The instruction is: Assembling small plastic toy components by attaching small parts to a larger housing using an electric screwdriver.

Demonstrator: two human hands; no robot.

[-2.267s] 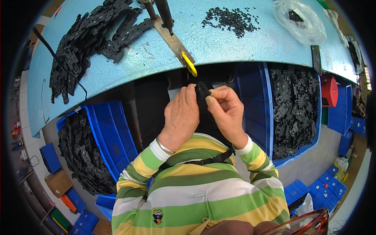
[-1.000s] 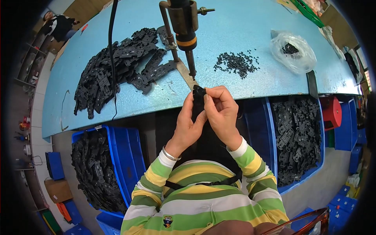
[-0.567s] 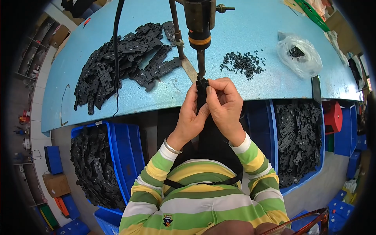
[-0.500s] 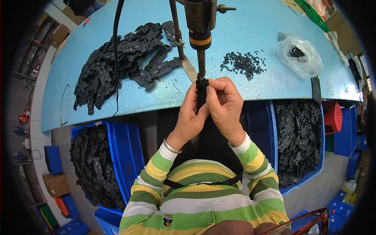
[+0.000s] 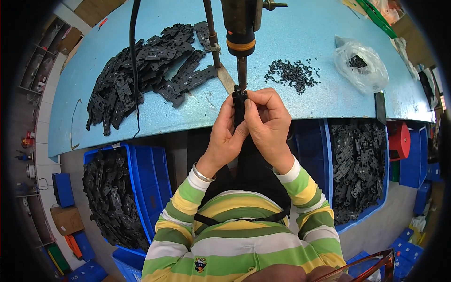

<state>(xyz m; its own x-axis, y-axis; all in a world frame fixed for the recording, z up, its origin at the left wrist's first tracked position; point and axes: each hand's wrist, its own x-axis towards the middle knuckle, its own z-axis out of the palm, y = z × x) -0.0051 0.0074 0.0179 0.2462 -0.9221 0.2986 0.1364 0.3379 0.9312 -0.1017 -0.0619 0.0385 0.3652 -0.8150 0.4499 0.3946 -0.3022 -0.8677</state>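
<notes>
A narrow black plastic part (image 5: 239,109) stands between my hands at the table's near edge, its far end right beneath the tip of a vertical electric screwdriver (image 5: 240,44). My left hand (image 5: 221,143) is closed on the part's left side, thumb pointing inward. From the other side my right hand (image 5: 268,129) pinches the far end between thumb and forefinger, close to the tool tip. Whether a small separate piece sits in that pinch is hidden by the fingers. Small black pieces (image 5: 292,76) lie scattered on the table, beyond my right hand.
A heap of black plastic parts (image 5: 136,70) covers the table's left side. At right lies a clear plastic bag (image 5: 361,66) with black pieces inside. Blue crates (image 5: 157,188) of similar parts flank my lap. A metal post (image 5: 212,40) and hanging black cable (image 5: 134,61) stand near the tool.
My hands and the part have barely moved, staying under the tool tip. The fingers of my right hand have shifted very slightly. The whole view has drifted a little.
</notes>
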